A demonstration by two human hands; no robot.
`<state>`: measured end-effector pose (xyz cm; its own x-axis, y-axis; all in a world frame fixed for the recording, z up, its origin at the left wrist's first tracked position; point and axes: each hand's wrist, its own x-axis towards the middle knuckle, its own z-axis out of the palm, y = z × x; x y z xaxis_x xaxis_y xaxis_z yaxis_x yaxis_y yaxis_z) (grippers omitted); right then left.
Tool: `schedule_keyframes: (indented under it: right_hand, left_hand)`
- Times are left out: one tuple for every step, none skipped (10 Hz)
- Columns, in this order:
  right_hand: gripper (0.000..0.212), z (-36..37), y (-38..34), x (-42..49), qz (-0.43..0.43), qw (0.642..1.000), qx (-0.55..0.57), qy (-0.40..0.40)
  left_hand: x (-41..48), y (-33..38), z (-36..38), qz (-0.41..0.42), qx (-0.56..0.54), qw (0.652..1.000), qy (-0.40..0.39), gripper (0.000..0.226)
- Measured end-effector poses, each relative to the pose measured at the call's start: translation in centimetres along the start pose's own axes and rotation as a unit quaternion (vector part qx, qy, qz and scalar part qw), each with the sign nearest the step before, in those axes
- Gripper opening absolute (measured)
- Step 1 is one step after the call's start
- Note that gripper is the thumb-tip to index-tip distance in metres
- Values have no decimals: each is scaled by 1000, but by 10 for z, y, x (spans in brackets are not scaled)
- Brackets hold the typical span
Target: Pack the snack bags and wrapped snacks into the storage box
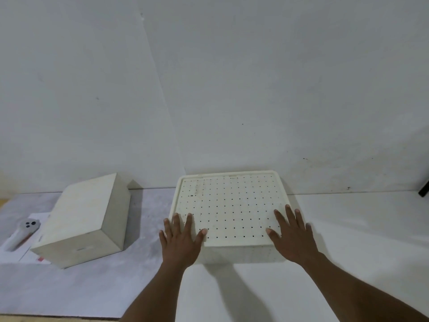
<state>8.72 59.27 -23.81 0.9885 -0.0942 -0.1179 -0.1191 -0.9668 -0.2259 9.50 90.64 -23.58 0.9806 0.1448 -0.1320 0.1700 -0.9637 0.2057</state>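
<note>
At centre, against the pale wall (232, 89), the storage box (236, 254) is shown standing on the desk (348, 228), its far edge close to the wall. The box is closed by a cream lid (228, 201) with a raised rim and a regular grid of small dark holes; only a narrow strip of the front wall is seen beneath the lid's near edge. What the box holds is hidden by the lid.

The left hand (181, 240) is laid flat on the lid's near left corner, with fingers straight and spread and the thumb pointing inward across the perforated surface; nothing is gripped. The right hand (293, 235) is laid in the same way on the near right corner, fingers extended and parted, thumb pointing inward, with nothing held. Both forearms are seen reaching up from the lower edge of the view.

To the left, well apart from the storage box, a plain cream block-shaped box (81, 219) is seen resting askew on a grey mottled part of the desk. Just beside it, a grey handheld controller (22, 233) lies on a white sheet of paper (14, 254). At the far right edge, a dark object (424, 188) is only partly visible and cannot be identified.
</note>
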Motion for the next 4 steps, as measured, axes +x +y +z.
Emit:
schedule_keyframes:
  right_hand:
    - [74, 0, -4, -1, 9, 1000, 2, -20]
    - [71, -13, -4, 3, 13, 998, 7, -62]
    - [72, -30, 1, 4, 4, 998, 5, -70]
    - [75, -56, 7, 1, -39, 998, 11, -51]
  left_hand:
    - [-4, 4, 2, 0, -4, 1000, -2, 81]
    - [-7, 6, -2, 7, -2, 1000, -8, 80]
    - [-7, 18, -14, 20, 5, 1000, -6, 79]
    - [-6, 45, -30, 62, 5, 998, -16, 78]
